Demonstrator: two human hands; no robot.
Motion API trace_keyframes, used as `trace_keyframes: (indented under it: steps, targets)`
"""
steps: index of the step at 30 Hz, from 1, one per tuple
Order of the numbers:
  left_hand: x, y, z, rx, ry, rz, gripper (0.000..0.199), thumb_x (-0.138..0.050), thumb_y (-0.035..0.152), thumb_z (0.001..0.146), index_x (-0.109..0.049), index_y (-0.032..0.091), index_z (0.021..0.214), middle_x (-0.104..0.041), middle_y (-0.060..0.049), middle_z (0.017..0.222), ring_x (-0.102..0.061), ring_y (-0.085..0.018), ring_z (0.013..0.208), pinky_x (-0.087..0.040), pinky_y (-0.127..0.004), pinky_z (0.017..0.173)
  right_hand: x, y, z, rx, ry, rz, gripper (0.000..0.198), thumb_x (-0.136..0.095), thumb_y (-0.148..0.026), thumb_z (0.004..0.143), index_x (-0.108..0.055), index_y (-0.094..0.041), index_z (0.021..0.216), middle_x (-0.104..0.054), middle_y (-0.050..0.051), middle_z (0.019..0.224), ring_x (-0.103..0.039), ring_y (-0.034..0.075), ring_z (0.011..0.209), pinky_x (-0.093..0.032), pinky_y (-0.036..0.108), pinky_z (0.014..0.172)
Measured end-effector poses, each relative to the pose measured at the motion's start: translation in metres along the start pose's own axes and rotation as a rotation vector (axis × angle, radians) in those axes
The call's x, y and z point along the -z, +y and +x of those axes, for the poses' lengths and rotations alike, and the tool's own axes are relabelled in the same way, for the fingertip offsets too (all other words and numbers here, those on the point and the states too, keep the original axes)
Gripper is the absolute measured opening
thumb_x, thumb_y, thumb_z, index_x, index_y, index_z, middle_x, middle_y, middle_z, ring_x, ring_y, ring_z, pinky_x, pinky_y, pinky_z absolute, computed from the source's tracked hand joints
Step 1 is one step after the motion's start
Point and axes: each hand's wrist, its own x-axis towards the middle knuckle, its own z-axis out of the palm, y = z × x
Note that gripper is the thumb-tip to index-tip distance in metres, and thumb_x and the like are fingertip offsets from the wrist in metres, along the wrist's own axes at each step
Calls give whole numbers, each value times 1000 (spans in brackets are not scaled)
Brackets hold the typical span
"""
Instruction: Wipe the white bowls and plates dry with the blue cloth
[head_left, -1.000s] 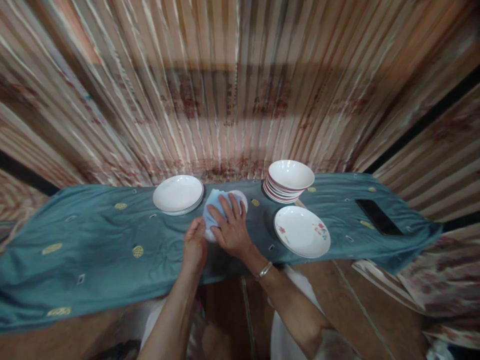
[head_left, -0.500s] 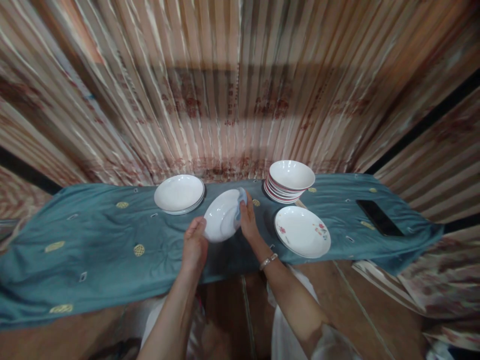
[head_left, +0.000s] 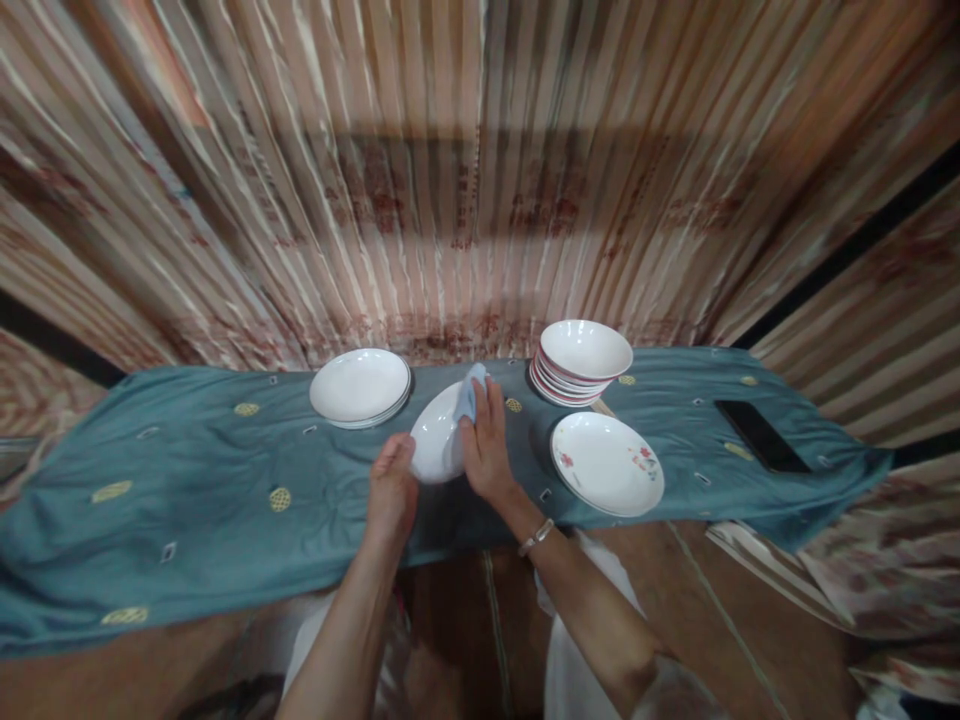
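Note:
A white plate (head_left: 435, 440) is held tilted above the cloth-covered table. My left hand (head_left: 393, 482) grips its left rim, fingers closed around the edge. Against the plate's upper right side my right hand (head_left: 486, 440) presses a light blue cloth (head_left: 470, 392), which sticks out past the fingertips. Part of the plate's right side is hidden behind that hand. To the left lies a short stack of white plates (head_left: 360, 387). Floral-patterned plates (head_left: 607, 465) rest to the right of my right hand.
A stack of white bowls with red rims (head_left: 581, 360) stands at the back right. Farther right a black phone (head_left: 761, 436) lies on the green tablecloth (head_left: 217, 500). Striped curtains (head_left: 465, 200) hang just behind the table, and dark poles slant at both sides.
My right hand and the blue cloth have moved from the plate's right rim inward over its surface. The left hand keeps its grip in nearly the same place.

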Motion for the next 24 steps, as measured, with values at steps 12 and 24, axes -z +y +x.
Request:
trace_keyframes:
  steps: [12, 24]
  targets:
    - [7, 0, 1, -29, -76, 3, 26, -78, 32, 60, -65, 19, 77, -68, 1, 71, -59, -11, 63, -45, -22, 64, 1, -34, -18, 268, -207, -135, 50, -43, -31, 92, -41, -24, 142, -24, 8, 156, -6, 30, 146, -11, 55, 115]
    - [2, 0, 0, 4, -24, 41, 33, -82, 39, 54, -62, 21, 73, -64, 3, 63, -64, -18, 75, -46, -26, 67, 4, 2, 13, -43, 36, 126, 49, -27, -35, 96, -39, -18, 140, -36, 12, 147, -26, 21, 140, -19, 46, 116]
